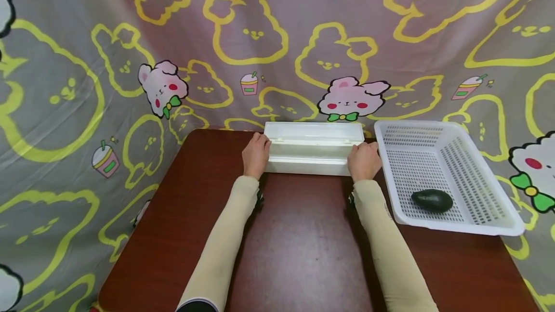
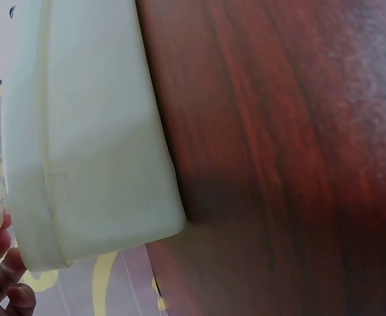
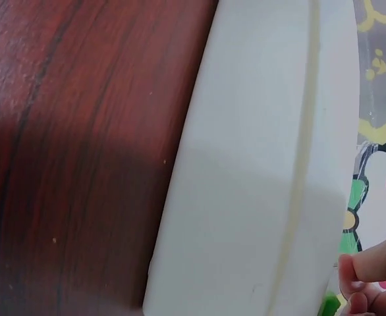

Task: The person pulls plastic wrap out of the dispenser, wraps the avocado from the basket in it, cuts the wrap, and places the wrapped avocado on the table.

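Note:
A long white box point(image 1: 309, 166) with a hinged lid point(image 1: 314, 131) stands at the back of the table, its lid raised behind it. My left hand point(image 1: 256, 154) holds the box's left end near the hinge, fingers curled. At the opposite end my right hand point(image 1: 364, 160) holds it the same way. In the left wrist view, curled fingers point(image 2: 15, 270) meet the corner of the box point(image 2: 107, 145). The right wrist view shows bent fingers point(image 3: 361, 276) beside the edge of the box point(image 3: 246, 178). The box's inside is only partly visible.
A white perforated plastic basket point(image 1: 392, 182) stands on the right of the table, close to my right hand. Inside it lies a dark green avocado-shaped item point(image 1: 432, 201). A patterned cloth point(image 1: 277, 23) hangs behind the brown wooden table point(image 1: 286, 254).

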The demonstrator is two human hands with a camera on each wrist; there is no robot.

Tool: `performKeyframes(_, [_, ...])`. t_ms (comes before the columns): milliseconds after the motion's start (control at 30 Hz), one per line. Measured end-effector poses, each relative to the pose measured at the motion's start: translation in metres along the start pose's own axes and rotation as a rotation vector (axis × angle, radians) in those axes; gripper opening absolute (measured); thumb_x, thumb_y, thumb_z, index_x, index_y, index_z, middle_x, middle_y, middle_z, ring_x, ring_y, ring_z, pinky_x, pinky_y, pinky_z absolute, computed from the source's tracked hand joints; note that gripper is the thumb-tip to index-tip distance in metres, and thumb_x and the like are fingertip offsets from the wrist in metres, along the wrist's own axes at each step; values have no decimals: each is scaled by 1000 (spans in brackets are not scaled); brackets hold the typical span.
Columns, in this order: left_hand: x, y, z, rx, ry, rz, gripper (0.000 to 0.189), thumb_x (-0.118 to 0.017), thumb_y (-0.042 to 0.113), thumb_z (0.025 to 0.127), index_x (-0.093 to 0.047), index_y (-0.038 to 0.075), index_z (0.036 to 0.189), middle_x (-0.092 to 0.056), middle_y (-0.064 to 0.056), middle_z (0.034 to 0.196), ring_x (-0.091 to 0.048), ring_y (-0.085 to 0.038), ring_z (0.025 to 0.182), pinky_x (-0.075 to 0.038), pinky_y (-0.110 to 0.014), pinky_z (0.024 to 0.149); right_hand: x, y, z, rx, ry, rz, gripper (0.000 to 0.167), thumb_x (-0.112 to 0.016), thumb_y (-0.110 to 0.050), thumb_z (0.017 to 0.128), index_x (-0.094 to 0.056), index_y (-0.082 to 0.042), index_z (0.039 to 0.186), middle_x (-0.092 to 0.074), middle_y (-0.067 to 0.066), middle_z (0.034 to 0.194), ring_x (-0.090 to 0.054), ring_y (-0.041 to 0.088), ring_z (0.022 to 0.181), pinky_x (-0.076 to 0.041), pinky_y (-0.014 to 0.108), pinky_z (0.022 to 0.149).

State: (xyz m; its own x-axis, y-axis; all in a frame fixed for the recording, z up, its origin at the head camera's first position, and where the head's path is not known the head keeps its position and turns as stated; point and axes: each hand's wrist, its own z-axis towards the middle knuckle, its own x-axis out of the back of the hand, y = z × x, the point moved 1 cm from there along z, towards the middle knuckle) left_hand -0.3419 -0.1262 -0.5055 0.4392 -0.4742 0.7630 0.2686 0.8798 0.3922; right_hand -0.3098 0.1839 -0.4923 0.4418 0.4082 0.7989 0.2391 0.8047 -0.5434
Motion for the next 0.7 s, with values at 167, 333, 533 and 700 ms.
performKeyframes(167, [2,2,2,-24,25,-15,12,-65,20,103,-67,10,98,-59,-7,99,-62,-24,80,-56,-44,65,1,-3,-1,-6,2,65,36,-53,-23,108,-68,10,109,-56,30,124,-64,51,94,-52,64,85])
performKeyframes(333, [2,2,3,-35,52,-9,11,-67,19,102,-67,9,97,-59,-8,98,-63,-26,79,-56,-45,63,2,-6,-1,3,18,111,35,-53,-21,108,-68,11,107,-55,31,121,-63,53,92,-51,65,86])
performKeyframes(533, [5,4,6,-46,72,-18,12,-66,19,103,-67,8,97,-60,-9,99,-63,-28,80,-56,-48,64,5,-8,2,14,47,154,34,-55,-18,107,-68,13,106,-54,31,119,-61,55,93,-51,64,89])
performKeyframes(700, [9,7,10,-62,106,-31,11,-67,18,102,-67,8,96,-61,-10,100,-65,-30,82,-56,-50,65,10,-9,5,29,71,187,34,-54,-17,108,-69,14,108,-55,30,119,-61,53,94,-51,62,90])
